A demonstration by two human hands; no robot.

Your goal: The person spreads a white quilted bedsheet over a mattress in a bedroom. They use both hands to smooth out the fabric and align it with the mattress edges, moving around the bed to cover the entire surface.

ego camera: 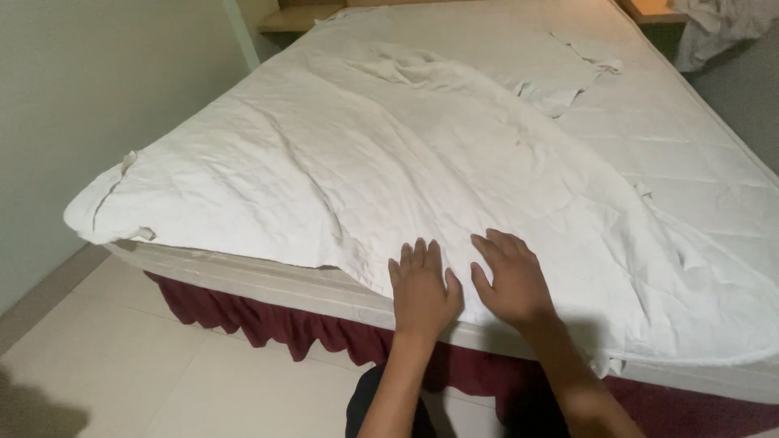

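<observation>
Two bare forearms came up from the bottom edge of the view, ending in the left hand (422,292) and the right hand (513,280). No sleeves covered the arms as far as they showed. The fingers carried no rings, the wrists no watch or band. Below the arms showed a patch of dark, nearly black clothing (365,401).

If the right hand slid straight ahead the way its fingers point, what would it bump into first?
Probably nothing solid. The right hand lies flat on the white blanket, fingers pointing up the bed. Ahead is just more rumpled blanket, with soft creases, then the bare mattress farther on, as far as the picture shows.
</observation>
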